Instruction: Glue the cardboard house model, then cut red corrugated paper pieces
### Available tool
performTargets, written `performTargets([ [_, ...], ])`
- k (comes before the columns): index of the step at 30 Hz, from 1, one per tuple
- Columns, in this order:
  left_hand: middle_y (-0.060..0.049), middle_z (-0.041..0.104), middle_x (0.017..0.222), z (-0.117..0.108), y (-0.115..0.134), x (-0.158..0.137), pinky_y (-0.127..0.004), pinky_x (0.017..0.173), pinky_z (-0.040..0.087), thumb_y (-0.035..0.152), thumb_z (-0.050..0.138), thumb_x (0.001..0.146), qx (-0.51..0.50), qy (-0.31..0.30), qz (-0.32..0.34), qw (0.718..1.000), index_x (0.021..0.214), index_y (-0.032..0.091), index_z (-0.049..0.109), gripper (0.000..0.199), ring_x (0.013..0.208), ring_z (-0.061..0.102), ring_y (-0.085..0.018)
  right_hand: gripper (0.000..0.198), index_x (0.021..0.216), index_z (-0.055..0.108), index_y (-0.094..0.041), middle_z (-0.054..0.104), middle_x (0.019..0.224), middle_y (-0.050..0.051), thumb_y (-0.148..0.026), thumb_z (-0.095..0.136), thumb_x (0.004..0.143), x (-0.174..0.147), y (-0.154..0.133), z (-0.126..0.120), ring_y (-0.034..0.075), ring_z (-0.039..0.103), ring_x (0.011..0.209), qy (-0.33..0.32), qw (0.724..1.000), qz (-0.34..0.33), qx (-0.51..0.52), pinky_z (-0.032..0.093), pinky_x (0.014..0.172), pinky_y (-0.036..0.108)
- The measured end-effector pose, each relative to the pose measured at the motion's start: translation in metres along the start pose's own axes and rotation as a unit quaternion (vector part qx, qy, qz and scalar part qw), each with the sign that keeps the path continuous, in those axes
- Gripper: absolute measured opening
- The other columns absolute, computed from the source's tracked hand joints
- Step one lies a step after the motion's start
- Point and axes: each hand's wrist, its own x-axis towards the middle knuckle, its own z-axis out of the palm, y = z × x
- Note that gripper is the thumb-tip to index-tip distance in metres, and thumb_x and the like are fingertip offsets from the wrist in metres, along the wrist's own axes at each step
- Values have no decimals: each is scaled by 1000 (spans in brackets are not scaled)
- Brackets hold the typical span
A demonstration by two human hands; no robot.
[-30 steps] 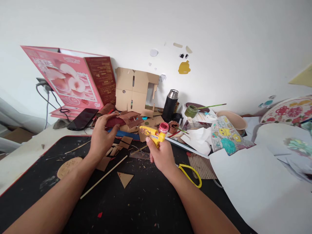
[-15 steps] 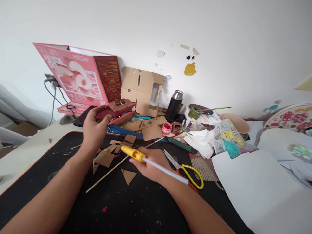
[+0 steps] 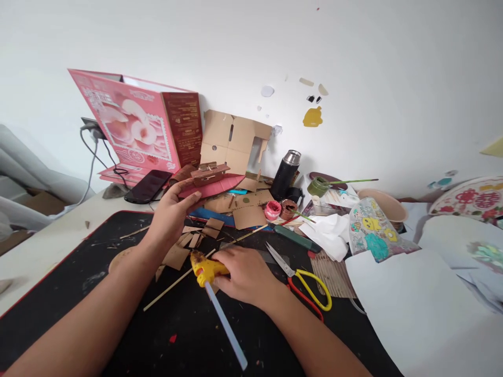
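Note:
My left hand [image 3: 173,209] is closed on a red-painted cardboard model boat [image 3: 223,184], thumb on the near side, its pointed end to the right. A brown cabin-like piece [image 3: 210,174] sits on top of the boat. In my right hand [image 3: 247,272] is a yellow hot glue gun [image 3: 205,269], my fingers wrapped round its handle. A long translucent glue stick [image 3: 227,327] juts from its back toward me. Its dark-stained nozzle end points away, over cardboard scraps [image 3: 175,256]. A thin wooden stick [image 3: 168,288] lies beneath the glue gun.
Scissors [image 3: 293,272] with yellow and red handles lie right of my right hand. Behind them are a green-handled cutter [image 3: 297,238], open paint jars [image 3: 272,210] and a black thermos [image 3: 285,175]. A phone [image 3: 148,187] and a pink box [image 3: 133,120] stand left; white paper [image 3: 424,303] covers the right.
The glue gun has turned in my right hand, so its glue stick now points toward me instead of right. My left hand has shifted right with the boat, which has tilted to show its deck.

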Motion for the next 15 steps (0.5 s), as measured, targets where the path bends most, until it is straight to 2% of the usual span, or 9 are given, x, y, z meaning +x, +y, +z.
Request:
performTargets([
  [8,-9,80,126,-4,-1,0,-41,94,68,29,96,69,-21,-33,-62,997,112,20,76,48,117,76,-28,47,138,76,-21,81,125,10,-43,83,97,-7,4,-6,31,74,119,-17,998,-19,52,57,101,40],
  [11,-8,80,127,-4,-3,-2,-35,90,69,29,97,70,-10,-58,-79,995,113,21,78,47,117,76,-27,48,138,76,-20,81,128,11,-47,83,97,-8,7,-6,31,74,121,0,996,-26,91,56,104,41],
  [13,-9,81,125,-3,-3,-3,-35,87,69,29,97,70,0,-70,-94,993,111,21,79,46,114,78,-28,43,133,78,-20,82,125,11,-45,82,98,-7,9,-6,30,75,118,26,991,-29,125,56,103,39],
  [15,-10,81,123,-3,-3,-3,-36,86,70,29,97,70,6,-75,-101,992,109,21,80,43,112,79,-29,30,124,81,-20,85,115,8,-38,81,100,-6,10,-6,27,78,110,61,985,-20,159,57,98,36],
])
